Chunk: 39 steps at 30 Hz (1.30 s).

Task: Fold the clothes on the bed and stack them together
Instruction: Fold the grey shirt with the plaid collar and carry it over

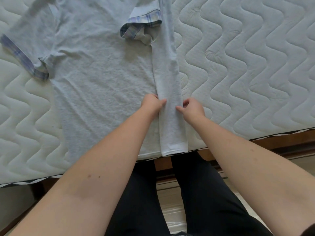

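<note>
A pale blue-grey short-sleeved shirt (pixel 102 79) with plaid sleeve cuffs lies spread flat on the quilted mattress (pixel 247 65), its hem at the near edge. Its right side is folded inward into a narrow strip (pixel 168 82) running from the top of the view down to the hem. My left hand (pixel 152 103) pinches the strip's inner edge with thumb and fingers. My right hand (pixel 192 108) pinches the strip's outer edge just opposite. The right sleeve (pixel 141 29) lies folded across the chest, and the left sleeve (pixel 25 55) sticks out sideways.
The mattress edge (pixel 255 135) runs across in front of me, with a wooden bed frame (pixel 281 143) below it. My legs in black trousers (pixel 196 193) stand against the bed on a light floor.
</note>
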### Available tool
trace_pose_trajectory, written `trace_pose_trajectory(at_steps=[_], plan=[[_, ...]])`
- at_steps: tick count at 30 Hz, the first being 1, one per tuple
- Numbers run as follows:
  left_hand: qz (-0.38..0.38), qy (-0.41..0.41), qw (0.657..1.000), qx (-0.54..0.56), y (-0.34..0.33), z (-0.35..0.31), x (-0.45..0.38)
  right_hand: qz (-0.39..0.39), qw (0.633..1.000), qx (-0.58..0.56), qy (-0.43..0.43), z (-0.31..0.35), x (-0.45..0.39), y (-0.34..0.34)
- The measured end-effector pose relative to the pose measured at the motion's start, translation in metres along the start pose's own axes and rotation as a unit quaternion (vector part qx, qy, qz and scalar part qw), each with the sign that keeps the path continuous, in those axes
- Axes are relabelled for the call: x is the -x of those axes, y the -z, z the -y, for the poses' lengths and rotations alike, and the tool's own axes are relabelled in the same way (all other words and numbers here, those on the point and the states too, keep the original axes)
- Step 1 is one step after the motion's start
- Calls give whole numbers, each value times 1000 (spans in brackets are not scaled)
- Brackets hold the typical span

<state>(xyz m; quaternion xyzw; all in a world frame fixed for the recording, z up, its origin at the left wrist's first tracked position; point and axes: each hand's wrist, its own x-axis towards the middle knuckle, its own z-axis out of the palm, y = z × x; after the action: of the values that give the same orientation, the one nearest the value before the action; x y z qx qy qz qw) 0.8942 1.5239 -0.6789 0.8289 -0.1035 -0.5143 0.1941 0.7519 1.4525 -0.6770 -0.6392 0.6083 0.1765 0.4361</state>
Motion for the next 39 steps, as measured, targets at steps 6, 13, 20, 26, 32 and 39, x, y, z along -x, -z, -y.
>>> trace_pose_trajectory(at_steps=[6,13,20,26,32,39], plan=[[-74,-19,992,-99,13,11,-1,-7,999,49,-2,0,3,4],[-172,-68,975,-123,15,9,0,-73,997,-8,37,5,0,4],[-135,-21,983,127,29,-44,-47,-80,989,-99,78,51,-41,19],[-174,-46,983,-24,51,-49,-62,-108,994,-21,28,59,-62,26],[-162,-89,981,56,50,-53,-69,-119,986,-72,94,86,-77,33],[-165,-40,982,86,70,-85,-95,-92,994,-32,55,121,-109,50]])
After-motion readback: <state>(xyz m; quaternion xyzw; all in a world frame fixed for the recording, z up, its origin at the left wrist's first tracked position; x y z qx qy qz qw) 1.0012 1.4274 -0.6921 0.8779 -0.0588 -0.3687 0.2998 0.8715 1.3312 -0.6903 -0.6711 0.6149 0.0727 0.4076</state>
